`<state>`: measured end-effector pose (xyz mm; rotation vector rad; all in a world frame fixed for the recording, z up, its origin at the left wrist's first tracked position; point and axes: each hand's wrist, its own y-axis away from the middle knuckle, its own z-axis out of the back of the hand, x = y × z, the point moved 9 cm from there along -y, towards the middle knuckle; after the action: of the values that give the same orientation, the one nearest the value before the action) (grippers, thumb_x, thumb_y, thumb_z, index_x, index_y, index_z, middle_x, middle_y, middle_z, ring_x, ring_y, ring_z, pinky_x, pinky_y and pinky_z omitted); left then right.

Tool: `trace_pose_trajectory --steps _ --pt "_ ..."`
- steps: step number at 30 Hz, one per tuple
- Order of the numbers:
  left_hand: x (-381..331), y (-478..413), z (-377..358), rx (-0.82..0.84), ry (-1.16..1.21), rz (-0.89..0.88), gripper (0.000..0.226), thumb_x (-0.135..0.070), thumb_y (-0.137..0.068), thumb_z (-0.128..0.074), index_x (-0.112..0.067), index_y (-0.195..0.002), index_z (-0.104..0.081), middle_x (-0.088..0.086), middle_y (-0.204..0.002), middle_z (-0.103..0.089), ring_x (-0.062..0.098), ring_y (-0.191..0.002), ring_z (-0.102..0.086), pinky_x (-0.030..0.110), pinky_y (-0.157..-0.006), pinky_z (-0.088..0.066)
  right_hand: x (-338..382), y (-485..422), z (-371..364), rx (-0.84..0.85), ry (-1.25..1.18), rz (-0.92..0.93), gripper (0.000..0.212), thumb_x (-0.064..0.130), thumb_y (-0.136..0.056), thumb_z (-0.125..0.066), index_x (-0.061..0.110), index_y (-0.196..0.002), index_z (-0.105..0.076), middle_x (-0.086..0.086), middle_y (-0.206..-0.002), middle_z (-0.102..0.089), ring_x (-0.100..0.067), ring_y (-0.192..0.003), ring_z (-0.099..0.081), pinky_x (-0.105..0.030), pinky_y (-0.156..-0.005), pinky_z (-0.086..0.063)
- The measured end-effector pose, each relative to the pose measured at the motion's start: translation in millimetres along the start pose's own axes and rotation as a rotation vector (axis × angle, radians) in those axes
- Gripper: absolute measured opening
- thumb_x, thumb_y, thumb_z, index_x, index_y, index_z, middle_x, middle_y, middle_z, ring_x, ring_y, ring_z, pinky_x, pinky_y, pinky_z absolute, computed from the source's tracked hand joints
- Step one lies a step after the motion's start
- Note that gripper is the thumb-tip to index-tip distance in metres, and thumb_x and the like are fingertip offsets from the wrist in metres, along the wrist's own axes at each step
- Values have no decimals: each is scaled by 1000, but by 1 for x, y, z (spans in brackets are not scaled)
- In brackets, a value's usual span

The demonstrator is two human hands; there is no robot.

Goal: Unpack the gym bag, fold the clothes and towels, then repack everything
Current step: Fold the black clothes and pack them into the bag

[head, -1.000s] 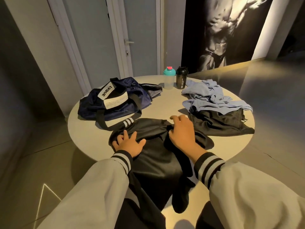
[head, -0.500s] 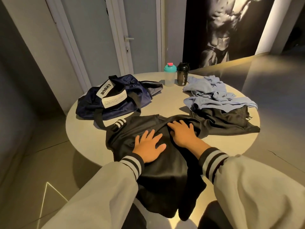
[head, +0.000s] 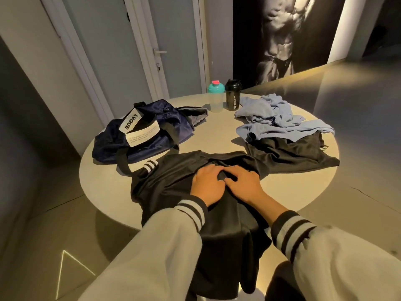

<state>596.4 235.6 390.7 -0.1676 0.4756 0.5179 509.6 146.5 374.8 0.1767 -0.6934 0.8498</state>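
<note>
"LVQUE" stands in black on a white tag [head: 132,123] of the navy gym bag [head: 152,135] — the label [head: 143,136] below it is unreadable.

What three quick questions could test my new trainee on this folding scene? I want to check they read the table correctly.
1. True or false: both hands rest flat on the black garment.
2. Which lies on top: the light blue cloth or the black cloth under it?
3. What stands behind the navy bag, near the table far edge: A) two shaker bottles, B) shoes, C) a book?

Key: 1 true; 2 light blue cloth; 3 A.
</note>
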Motion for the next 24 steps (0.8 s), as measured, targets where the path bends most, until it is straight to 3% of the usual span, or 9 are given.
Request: trace_pose_trajectory --steps 2,4,6,8,13,15,17,20,24 --pt "-2 7 -8 -48 42 -18 50 -28 -98 -50 -28 -148 -47 2 -156 -41 24 -146 -32 44 -122 -23 -6 8 22 -207 -141 -2 34 12 -94 -56 15 -125 -67 -10 -133 -60 -30 -132 -47 -29 -107 -30" --pt "2 10 -12 -80 56 -23 50 -29 -100 -50 -28 -149 -45 -1 -157 -40 20 -146 -30 42 -123 -22 -14 17 35 -362 -35 -74 21 12 -91 -56 15 -106 -70 -10 -112 -60 -32 -114 -51 -33 -94 -36" --pt "5 10 -12 -99 89 -24 51 -29 -99 -52 -27 -150 -44 -1 -157 -40 19 -146 -31 42 -123 -24 -13 21 33 -342 145 -139 16 21 -91 -54 21 -102 -65 -7 -107 -60 -31 -103 -54 -40 -89 -39" --pt "7 11 -10 -128 82 -24 50 -31 -98 -54 -26 -148 -48 -1 -155 -43 20 -144 -34 42 -122 -26 -10 27 28 -283 251 -192 20 29 -94 -49 24 -111 -59 -6 -109 -60 -30 -100 -56 -42 -87 -41" --pt "3 15 -6 -138 126 -56 43 -35 -98 -54 -30 -140 -58 -3 -143 -57 17 -132 -50 39 -114 -40 -23 34 26 -147 399 -307 49 37 -102 -40 28 -150 -34 -13 -138 -43 -35 -126 -41 -47 -100 -36" --pt "2 16 -6 -128 147 -64 43 -36 -98 -53 -32 -141 -57 -4 -141 -59 16 -130 -52 39 -112 -42 -21 30 27 -116 215 -288 49 29 -100 -46 27 -149 -40 -11 -145 -46 -34 -130 -44 -45 -104 -37" --pt "3 17 -7 -120 163 -65 45 -36 -99 -53 -34 -144 -53 -5 -143 -57 16 -131 -51 39 -112 -42 -16 29 28 -148 -161 -251 46 15 -97 -51 21 -143 -52 -6 -143 -54 -26 -128 -52 -38 -105 -42" --pt "6 18 -6 -115 214 -53 46 -35 -101 -52 -36 -147 -47 -6 -146 -54 17 -132 -50 38 -113 -41 -8 30 30 -221 -696 -294 40 2 -97 -51 17 -132 -63 -2 -132 -62 -12 -111 -58 -25 -94 -45" --pt "8 18 -4 -118 331 -45 48 -33 -102 -52 -38 -149 -44 -3 -149 -52 19 -134 -49 37 -113 -40 20 22 30 -207 -802 -167 43 3 -98 -49 25 -133 -60 4 -133 -57 -8 -118 -55 -26 -102 -44"
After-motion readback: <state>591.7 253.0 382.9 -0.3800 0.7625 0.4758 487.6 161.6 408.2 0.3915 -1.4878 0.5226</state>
